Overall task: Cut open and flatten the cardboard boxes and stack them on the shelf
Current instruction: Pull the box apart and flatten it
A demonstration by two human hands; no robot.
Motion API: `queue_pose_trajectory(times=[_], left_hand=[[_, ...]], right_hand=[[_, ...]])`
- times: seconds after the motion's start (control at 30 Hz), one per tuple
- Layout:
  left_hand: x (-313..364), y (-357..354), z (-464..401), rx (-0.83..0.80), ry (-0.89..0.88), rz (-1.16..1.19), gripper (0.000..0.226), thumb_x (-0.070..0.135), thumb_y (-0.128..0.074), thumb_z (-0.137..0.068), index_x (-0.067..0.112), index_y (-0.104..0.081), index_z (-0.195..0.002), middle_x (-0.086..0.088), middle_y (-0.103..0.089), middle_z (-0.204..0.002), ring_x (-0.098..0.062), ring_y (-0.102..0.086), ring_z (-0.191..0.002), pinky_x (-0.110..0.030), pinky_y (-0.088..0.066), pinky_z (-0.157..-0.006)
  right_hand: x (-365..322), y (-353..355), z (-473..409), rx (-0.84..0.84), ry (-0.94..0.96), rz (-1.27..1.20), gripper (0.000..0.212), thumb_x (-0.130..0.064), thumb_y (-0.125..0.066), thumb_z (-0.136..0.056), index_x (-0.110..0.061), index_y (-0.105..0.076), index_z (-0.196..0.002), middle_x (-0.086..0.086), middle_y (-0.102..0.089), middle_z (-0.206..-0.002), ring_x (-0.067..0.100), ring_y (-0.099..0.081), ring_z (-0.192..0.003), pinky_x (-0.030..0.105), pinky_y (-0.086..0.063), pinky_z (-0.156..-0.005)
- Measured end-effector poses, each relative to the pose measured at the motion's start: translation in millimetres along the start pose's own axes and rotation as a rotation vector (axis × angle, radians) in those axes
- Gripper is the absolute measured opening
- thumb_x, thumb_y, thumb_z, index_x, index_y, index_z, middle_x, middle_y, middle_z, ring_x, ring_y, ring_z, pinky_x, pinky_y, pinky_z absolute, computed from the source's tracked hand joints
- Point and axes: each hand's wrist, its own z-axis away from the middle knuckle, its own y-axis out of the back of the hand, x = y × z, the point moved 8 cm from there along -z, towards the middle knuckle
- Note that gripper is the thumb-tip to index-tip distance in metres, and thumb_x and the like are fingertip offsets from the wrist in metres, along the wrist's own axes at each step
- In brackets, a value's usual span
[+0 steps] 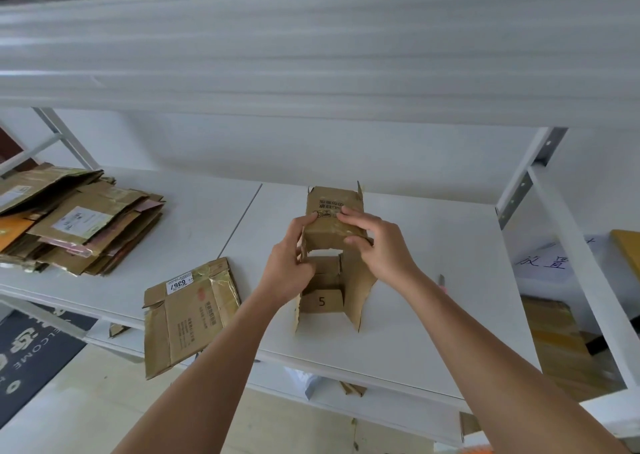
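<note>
I am holding a small cardboard box [332, 245] over the middle of the white shelf [433, 280], its flaps hanging open toward me and a printed 5 showing on an inner flap. My left hand [289, 266] is gripping the box's left edge, thumb up on the printed top panel and fingers curled round the side. My right hand [377, 242] is clamped on the right side of that same panel, fingers spread across the taped top and thumb tucked under its near edge. The box's lower flaps are touching the shelf surface, while the top panel is tilting up away from me.

Just left of the box, near the shelf's front edge, a flattened box [188, 315] with a white label reading 6367 is lying half over the edge. Farther left, a stack of flattened boxes [79, 225] is sitting on the same shelf, well apart from my hands, with an orange sheet showing at its left side. The upper shelf board [311, 55] is hanging across the whole far side above my hands. On the right a white upright post [540, 176] is standing beside the shelf, with paper bearing handwritten characters [542, 261] beyond it. A dark doormat [31, 356] is lying on the floor at the near left
</note>
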Motion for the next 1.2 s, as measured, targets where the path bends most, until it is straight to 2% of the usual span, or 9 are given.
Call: queue_pose_trajectory(times=[0.2, 0.27, 0.37, 0.53, 0.6, 0.8, 0.97, 1.13, 1.2], left_hand=[[-31.5, -15.0, 12.6, -0.07, 0.15, 0.036, 0.066, -0.01, -0.052, -0.091, 0.032, -0.041, -0.141, 0.005, -0.063, -0.101, 0.006, -0.061, -0.08, -0.006, -0.046, -0.065], [-46.4, -19.1, 19.5, -0.092, 0.218, -0.052, 0.043, -0.006, -0.053, -0.093, 0.025, -0.057, -0.122, 0.001, -0.063, -0.105, 0.001, -0.059, -0.081, -0.004, -0.044, -0.061], [-53.4, -3.8, 18.2, -0.019, 0.213, -0.228, 0.033, 0.004, -0.052, -0.096, 0.028, -0.057, -0.074, 0.005, -0.054, -0.073, -0.015, -0.047, -0.068, -0.019, -0.035, -0.054], [-21.8, 27.3, -6.5, 0.107, 0.109, -0.278, 0.032, 0.005, -0.05, -0.096, 0.024, -0.056, -0.071, 0.005, -0.05, -0.063, -0.015, -0.043, -0.06, -0.03, -0.034, -0.057], [-5.1, 31.7, -14.6, 0.111, 0.058, -0.347, 0.029, 0.005, -0.048, -0.096, 0.023, -0.056, -0.074, 0.006, -0.048, -0.062, -0.013, -0.041, -0.058, -0.029, -0.029, -0.053], [15.0, 12.3, -16.1, -0.03, -0.02, -0.496, 0.031, 0.005, -0.046, -0.096, 0.026, -0.049, -0.073, 0.009, -0.046, -0.06, -0.01, -0.04, -0.056, -0.027, -0.026, -0.051], [9.4, 7.8, -14.0, -0.097, -0.008, -0.461, 0.024, 0.007, -0.048, -0.097, 0.02, -0.055, -0.078, 0.005, -0.05, -0.065, -0.016, -0.043, -0.063, -0.029, -0.03, -0.054], [-1.1, 25.9, -18.7, -0.028, 0.01, -0.439, 0.019, 0.005, -0.049, -0.094, 0.015, -0.058, -0.081, 0.004, -0.052, -0.065, -0.016, -0.046, -0.062, -0.029, -0.031, -0.055], [-3.0, 29.8, -22.0, 0.007, 0.018, -0.43, 0.022, 0.003, -0.048, -0.094, 0.016, -0.056, -0.078, 0.003, -0.054, -0.066, -0.019, -0.048, -0.064, -0.03, -0.033, -0.056]], right_hand=[[19.6, 24.3, 6.5, 0.04, -0.066, 0.012, 0.044, 0.005, -0.062, -0.091, -0.014, -0.062, -0.131, -0.001, -0.057, -0.139, 0.002, -0.047, -0.128, -0.005, -0.025, -0.098], [28.1, 32.8, 9.7, 0.067, -0.103, 0.012, 0.044, 0.001, -0.062, -0.092, -0.018, -0.062, -0.132, -0.004, -0.059, -0.135, -0.006, -0.051, -0.116, -0.004, -0.031, -0.093], [37.3, 39.3, 14.1, 0.121, -0.136, 0.007, 0.042, -0.004, -0.063, -0.093, -0.022, -0.062, -0.131, -0.012, -0.061, -0.121, -0.013, -0.058, -0.091, -0.001, -0.04, -0.081], [43.7, 33.5, 18.0, 0.157, -0.139, 0.161, 0.045, -0.01, -0.064, -0.093, -0.011, -0.053, -0.137, -0.001, -0.064, -0.123, 0.013, -0.06, -0.112, 0.02, -0.047, -0.093], [46.9, 25.8, 17.6, 0.103, -0.204, 0.252, 0.052, -0.021, -0.068, -0.09, -0.013, -0.047, -0.137, 0.003, -0.064, -0.121, 0.023, -0.061, -0.11, 0.038, -0.053, -0.087], [49.4, 10.5, 20.0, 0.008, -0.423, 0.682, 0.089, -0.07, -0.069, -0.072, -0.015, -0.034, -0.131, 0.002, -0.06, -0.106, 0.027, -0.065, -0.095, 0.032, -0.04, -0.067], [61.0, 5.4, 28.7, 0.024, -0.471, 0.595, 0.067, -0.044, -0.07, -0.078, -0.011, -0.036, -0.126, 0.004, -0.06, -0.098, 0.025, -0.064, -0.086, 0.031, -0.047, -0.067], [47.5, -3.0, 28.3, -0.195, -0.266, 0.293, 0.079, -0.024, -0.047, -0.099, -0.038, 0.006, -0.155, -0.022, -0.032, -0.073, 0.001, -0.049, -0.051, 0.015, -0.036, -0.05], [42.5, 6.8, 27.0, -0.165, -0.27, 0.175, 0.06, -0.022, -0.034, -0.105, -0.038, -0.008, -0.156, -0.005, -0.053, -0.075, 0.004, -0.059, -0.059, 0.022, -0.049, -0.056]])
